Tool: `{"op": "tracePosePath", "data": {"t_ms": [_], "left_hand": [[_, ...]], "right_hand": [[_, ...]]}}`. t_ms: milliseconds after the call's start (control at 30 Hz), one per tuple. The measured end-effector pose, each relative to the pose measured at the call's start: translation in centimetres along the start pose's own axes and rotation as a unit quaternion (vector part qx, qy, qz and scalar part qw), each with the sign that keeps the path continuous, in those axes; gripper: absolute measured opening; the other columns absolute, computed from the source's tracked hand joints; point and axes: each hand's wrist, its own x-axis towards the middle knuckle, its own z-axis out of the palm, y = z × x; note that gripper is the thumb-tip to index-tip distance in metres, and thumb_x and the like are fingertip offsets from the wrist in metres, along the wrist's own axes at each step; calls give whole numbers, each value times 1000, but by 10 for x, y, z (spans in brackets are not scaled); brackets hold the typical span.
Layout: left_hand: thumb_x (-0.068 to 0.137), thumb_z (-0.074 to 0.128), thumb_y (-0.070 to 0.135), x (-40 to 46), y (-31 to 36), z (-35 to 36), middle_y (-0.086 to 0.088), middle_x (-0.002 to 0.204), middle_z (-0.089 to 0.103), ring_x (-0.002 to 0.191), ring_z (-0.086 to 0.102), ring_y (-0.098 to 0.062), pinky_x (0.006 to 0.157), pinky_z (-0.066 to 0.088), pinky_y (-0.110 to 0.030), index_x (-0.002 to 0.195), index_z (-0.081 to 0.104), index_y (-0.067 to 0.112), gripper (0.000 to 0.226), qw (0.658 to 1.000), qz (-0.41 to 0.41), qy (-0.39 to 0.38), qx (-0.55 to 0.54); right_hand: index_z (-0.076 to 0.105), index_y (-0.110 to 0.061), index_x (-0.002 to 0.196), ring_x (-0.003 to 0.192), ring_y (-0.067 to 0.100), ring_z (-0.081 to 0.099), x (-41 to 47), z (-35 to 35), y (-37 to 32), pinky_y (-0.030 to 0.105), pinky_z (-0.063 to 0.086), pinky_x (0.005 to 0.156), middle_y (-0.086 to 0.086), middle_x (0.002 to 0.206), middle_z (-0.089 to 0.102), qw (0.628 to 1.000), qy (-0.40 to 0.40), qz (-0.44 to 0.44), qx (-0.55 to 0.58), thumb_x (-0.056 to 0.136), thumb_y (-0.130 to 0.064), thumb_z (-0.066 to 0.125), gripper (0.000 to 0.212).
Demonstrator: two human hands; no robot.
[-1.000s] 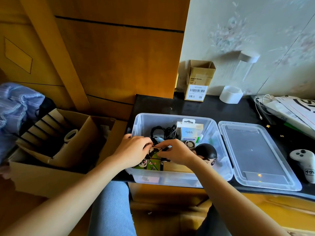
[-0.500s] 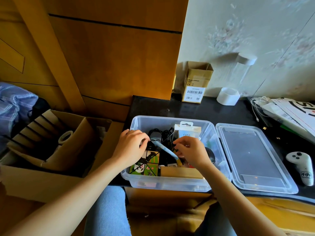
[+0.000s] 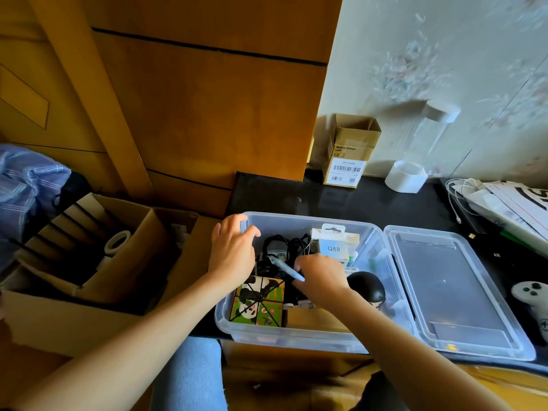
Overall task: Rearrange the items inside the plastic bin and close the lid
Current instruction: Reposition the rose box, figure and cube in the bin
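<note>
The clear plastic bin (image 3: 299, 336) stands on the dark desk, open. Its clear lid (image 3: 453, 295) lies flat on the desk to its right. Inside are a panda-print box (image 3: 258, 301) at front left, black cables (image 3: 284, 244) at the back, a white Q88 package (image 3: 333, 247), a black-haired figurine (image 3: 367, 289) and a brown box (image 3: 314, 318). My left hand (image 3: 232, 250) rests over the bin's back left corner, fingers apart. My right hand (image 3: 320, 277) is in the middle of the bin, pinching a pale blue pen (image 3: 286, 269).
An open cardboard box (image 3: 89, 262) with dividers and a tape roll (image 3: 118, 241) stands left of the desk. Behind the bin are a small carton (image 3: 350, 152) and a white holder (image 3: 406, 176). At right lie papers, cables and a white controller (image 3: 532, 301).
My left hand has moved from the panda box up to the bin's back left corner. My right hand has lifted the pale blue pen out from among the items.
</note>
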Motion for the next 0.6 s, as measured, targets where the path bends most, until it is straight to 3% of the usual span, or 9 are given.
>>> {"op": "tracePosePath", "data": {"t_ms": [100, 200, 300, 367, 433, 500, 567, 600], "left_hand": [[85, 55, 6, 0, 0, 0, -6, 134, 44, 125, 38, -24, 104, 27, -36, 114, 63, 19, 33, 1000, 1, 5, -2], [84, 56, 4, 0, 1, -1, -8, 133, 45, 125, 38, -26, 104, 28, -38, 115, 62, 18, 34, 1000, -3, 6, -6], [83, 57, 0, -1, 3, -4, -10, 133, 46, 127, 38, -28, 107, 29, -42, 112, 63, 16, 34, 1000, -1, 8, -6], [78, 61, -5, -1, 4, -7, -13, 129, 51, 126, 43, -31, 107, 32, -49, 106, 66, 11, 32, 999, 24, 20, -21], [74, 64, -8, -2, 6, -10, -13, 121, 57, 120, 50, -32, 105, 36, -51, 100, 68, 9, 31, 998, 64, 25, -16], [74, 65, -9, -3, 8, -11, -12, 111, 62, 108, 57, -32, 102, 40, -47, 98, 69, 8, 30, 995, 97, 24, -7], [79, 60, -8, -4, 8, -9, -8, 106, 65, 104, 58, -28, 101, 39, -39, 102, 68, 8, 29, 994, 107, 11, -15], [83, 56, -6, -5, 8, -7, -6, 106, 65, 105, 57, -24, 103, 37, -35, 105, 68, 9, 29, 994, 105, 0, -23]], "right_hand": [[59, -18, 79, 68, 21, 56, 7, -7, 5, 21, 36, 51, 1, 76, 62, 999, 13, 13, 40, 86, -24, 51, 13], [49, -27, 63, 56, 7, 48, 8, -20, 23, 11, 29, 42, -15, 65, 52, 983, 36, 21, 180, 89, -26, 57, 27], [64, -18, 89, 73, 4, 62, 3, -29, 34, 8, 46, 52, -11, 92, 64, 935, 54, 16, 349, 89, -24, 61, 6], [63, -12, 105, 89, 11, 66, -1, -31, 38, 18, 55, 66, -5, 105, 65, 912, 40, 23, 408, 90, -22, 60, 18], [61, -12, 106, 95, 13, 65, -6, -32, 39, 22, 56, 72, -6, 107, 64, 910, 28, 23, 414, 91, -20, 59, 17], [60, -15, 91, 88, 15, 65, -10, -33, 41, 17, 53, 66, -8, 97, 65, 919, 31, 12, 392, 91, -15, 58, 2], [56, -20, 79, 77, 18, 59, -12, -34, 45, 15, 46, 58, -9, 81, 61, 949, 38, 9, 313, 90, -10, 55, 14], [59, -19, 84, 77, 19, 59, -13, -35, 47, 18, 45, 59, -6, 81, 61, 964, 24, 7, 264, 89, -10, 54, 12]]}}
